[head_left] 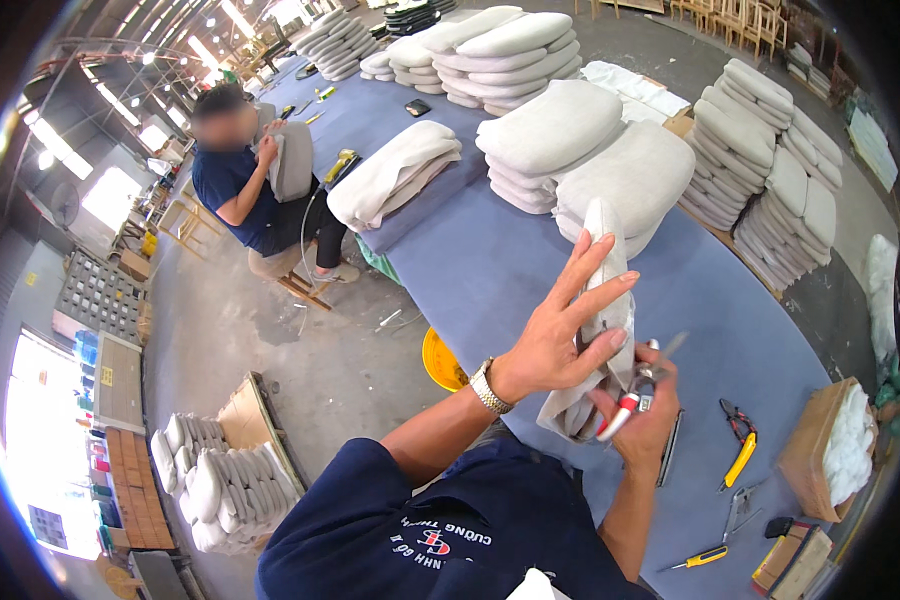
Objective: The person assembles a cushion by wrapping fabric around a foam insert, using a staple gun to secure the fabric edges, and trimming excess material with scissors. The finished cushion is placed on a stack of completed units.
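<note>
Left hand (560, 335) is up near the centre of the view, fingers spread long and only loosely curled, palm pressed flat against a pale grey seat cushion (602, 310) that stands on edge, its top at about twelve o'clock from the hand. Right hand (642, 410) sits just below at five o'clock, closed around red-handled scissors (638, 388) whose blades point up toward one o'clock, right against the cushion's lower edge where the loose fabric bunches. All of this hangs over a long table covered in blue cloth (490, 270). At four o'clock from the hands, yellow-handled pliers (738, 445) lie on the cloth, and further down at five o'clock a yellow utility knife (702, 558). A cardboard box of white stuffing (838, 440) sits at three o'clock near the table's edge. Stacks of finished grey cushions (560, 140) crowd the far end at twelve o'clock. Over at ten o'clock a seated co-worker (250, 190) holds another cushion against the chest. A yellow bucket (440, 362) stands on the floor at nine o'clock, just beside the table.
</note>
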The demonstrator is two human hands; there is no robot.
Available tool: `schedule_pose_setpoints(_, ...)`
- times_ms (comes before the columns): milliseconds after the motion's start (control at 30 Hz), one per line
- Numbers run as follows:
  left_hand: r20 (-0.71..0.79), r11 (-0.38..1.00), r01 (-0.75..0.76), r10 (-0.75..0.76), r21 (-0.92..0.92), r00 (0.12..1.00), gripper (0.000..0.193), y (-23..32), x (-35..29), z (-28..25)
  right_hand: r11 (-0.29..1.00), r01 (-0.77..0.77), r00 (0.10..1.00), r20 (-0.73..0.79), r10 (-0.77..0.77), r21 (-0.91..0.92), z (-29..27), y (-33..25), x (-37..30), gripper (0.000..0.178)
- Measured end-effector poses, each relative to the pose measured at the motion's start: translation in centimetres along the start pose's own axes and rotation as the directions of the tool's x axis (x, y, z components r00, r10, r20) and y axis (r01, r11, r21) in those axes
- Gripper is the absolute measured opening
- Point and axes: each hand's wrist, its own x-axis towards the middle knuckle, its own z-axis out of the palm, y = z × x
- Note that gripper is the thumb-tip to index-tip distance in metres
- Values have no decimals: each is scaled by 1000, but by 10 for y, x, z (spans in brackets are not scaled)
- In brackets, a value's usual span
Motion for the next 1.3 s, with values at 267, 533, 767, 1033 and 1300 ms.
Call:
schedule_pose_setpoints(267,325,736,658,-590,-160,739,92,10,-96,37,989,-150,988,24,150,10,-9,16,14,39)
schedule_pose_setpoints(533,122,889,457,-452,-14,884,45,-14,-73,16,986,-164,985,-46,165,25,-4,1,26,36)
schedule_pose_setpoints(767,470,882,460,-451,102,759,32,-37,-51,1,931,-362,932,-17,363,43,0,25,-9,31)
schedule_pose_setpoints(1033,714,862,422,-481,281,508,31,-95,-125,43,580,-812,583,48,811,67,-9,99,-86,55)
schedule_pose_setpoints(1300,471,897,434,-417,78,777,38,-55,-77,87,790,-611,765,-217,606,52,-25,109,-65,30)
